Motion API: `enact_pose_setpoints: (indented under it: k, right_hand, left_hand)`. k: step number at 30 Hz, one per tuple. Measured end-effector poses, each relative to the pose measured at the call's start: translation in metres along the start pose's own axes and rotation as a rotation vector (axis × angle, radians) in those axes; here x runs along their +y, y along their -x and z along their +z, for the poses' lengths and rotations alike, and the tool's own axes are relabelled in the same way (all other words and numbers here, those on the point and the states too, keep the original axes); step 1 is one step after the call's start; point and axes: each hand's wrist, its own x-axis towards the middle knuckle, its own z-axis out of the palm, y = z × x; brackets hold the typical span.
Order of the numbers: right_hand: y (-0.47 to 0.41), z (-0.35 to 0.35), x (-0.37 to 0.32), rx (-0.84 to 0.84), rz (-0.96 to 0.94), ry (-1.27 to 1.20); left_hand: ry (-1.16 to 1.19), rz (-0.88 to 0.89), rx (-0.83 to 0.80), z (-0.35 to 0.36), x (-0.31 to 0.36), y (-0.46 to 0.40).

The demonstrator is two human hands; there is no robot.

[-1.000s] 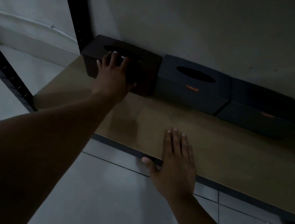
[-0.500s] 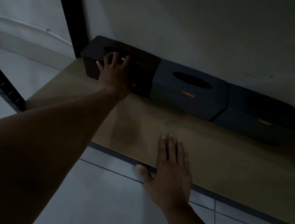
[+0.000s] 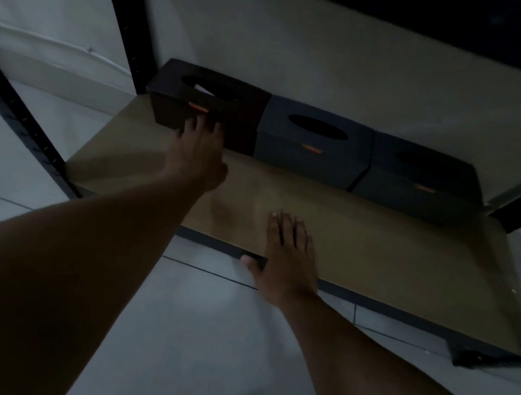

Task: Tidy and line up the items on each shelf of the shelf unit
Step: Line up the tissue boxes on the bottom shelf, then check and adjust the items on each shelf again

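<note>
Cardboard tissue boxes stand in a row at frame centre, against the wall: dark brown rectangular tissue box (image 3: 206,102), then two grey ones (image 3: 314,140). Likely light, stiff, crushable; push low on faces. Left hand (image 3: 199,151) presses straight fingers on the brown front. Right hand (image 3: 288,261) lies flat on the tan wooden shelf board (image 3: 398,256).

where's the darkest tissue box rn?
Head view: darkest tissue box sits at the shelf's back left, beside the black post, touching the grey box; left hand touches its front.

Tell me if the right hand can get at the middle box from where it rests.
Probably yes. The right hand lies flat on the shelf edge, and only bare board lies between it and the middle box.
</note>
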Motion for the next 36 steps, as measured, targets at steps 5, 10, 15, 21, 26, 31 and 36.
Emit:
enact_pose_setpoints:
  k: [5, 10, 15, 21, 26, 31, 36]
  right_hand:
    - [0.011, -0.056, -0.001, -0.122, 0.017, -0.185]
    - [0.054, -0.132, 0.006, -0.064, 0.039, -0.260]
    - [0.104, -0.216, 0.004, 0.002, 0.070, -0.254]
    - [0.152, -0.306, -0.003, 0.115, 0.121, -0.399]
    - [0.182, -0.364, 0.002, 0.263, 0.115, -0.420]
    - [0.188, -0.420, 0.029, 0.443, 0.109, -0.372]
    - [0.158, -0.458, 0.079, 0.666, 0.138, -0.287]
  left_hand:
    - [0.036, 0.001, -0.135, -0.027, 0.016, 0.035]
    - [0.100, 0.010, -0.168, -0.095, 0.045, 0.067]
    - [0.119, 0.014, -0.173, -0.182, 0.082, 0.104]
    - [0.217, 0.115, -0.026, -0.268, 0.119, 0.145]
    - [0.257, 0.313, 0.219, -0.304, 0.133, 0.164]
    - [0.234, 0.488, 0.213, -0.334, 0.153, 0.136]
    - [0.205, 0.539, 0.026, -0.341, 0.179, 0.101]
